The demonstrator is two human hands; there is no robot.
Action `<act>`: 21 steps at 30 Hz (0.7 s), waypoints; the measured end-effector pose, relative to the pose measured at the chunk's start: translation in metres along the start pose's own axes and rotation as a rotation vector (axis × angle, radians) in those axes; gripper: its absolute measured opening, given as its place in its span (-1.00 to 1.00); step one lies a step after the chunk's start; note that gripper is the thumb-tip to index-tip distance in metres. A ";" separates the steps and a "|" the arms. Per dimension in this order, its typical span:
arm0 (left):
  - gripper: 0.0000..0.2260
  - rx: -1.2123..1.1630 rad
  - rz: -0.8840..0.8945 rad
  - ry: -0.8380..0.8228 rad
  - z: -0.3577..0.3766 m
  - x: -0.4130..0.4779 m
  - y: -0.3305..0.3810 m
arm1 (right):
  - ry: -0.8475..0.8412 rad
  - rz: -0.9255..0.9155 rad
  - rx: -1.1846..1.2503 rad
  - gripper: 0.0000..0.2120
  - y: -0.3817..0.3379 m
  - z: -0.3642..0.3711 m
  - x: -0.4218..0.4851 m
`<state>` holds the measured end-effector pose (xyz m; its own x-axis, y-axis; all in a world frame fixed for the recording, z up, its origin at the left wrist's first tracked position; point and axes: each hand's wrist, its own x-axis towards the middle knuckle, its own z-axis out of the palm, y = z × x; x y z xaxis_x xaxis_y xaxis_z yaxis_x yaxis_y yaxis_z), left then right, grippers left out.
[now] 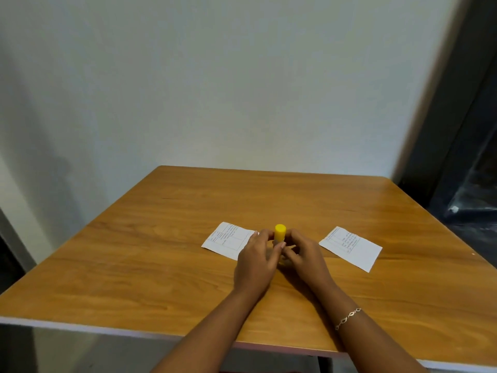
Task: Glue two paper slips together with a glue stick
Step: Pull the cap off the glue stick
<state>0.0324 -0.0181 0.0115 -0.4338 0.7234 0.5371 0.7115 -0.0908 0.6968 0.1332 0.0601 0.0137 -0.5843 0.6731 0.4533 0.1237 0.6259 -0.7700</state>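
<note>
Uncapping is the job I judge to be in hand, so I work across from my left. The left slip (228,240) lies flat on the counter (134,251), print up, its near corner tucked under my left hand (255,261). That hand is closed on the upper part of the glue stick (280,232), fingers curled round just below the top of the yellow cap. The stick stands upright between my hands in the middle of the counter. My right hand (305,258) is wrapped round the lower barrel, which my fingers hide, so I cannot tell whether the cap has begun to lift. To do this well I should keep the right hand firm and low, pull the cap straight up with the left and not sideways, and keep my wrist from dragging the slip beneath it. The right slip (351,249) lies well apart, flat and untouched, waiting its turn.
</note>
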 end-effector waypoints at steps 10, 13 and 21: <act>-0.85 0.140 0.080 0.028 0.007 0.003 -0.005 | 0.143 0.028 0.156 -0.82 0.000 -0.008 -0.003; -0.88 0.150 0.118 -0.017 0.009 0.000 -0.005 | 0.111 0.041 0.117 -0.88 0.000 -0.007 -0.002; -0.90 -0.060 0.037 -0.047 0.003 0.004 -0.009 | -0.017 -0.039 0.095 -0.96 0.002 -0.011 -0.001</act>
<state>0.0265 -0.0125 0.0059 -0.3802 0.7500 0.5413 0.6916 -0.1580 0.7048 0.1426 0.0651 0.0166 -0.6006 0.6419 0.4767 0.0245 0.6107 -0.7915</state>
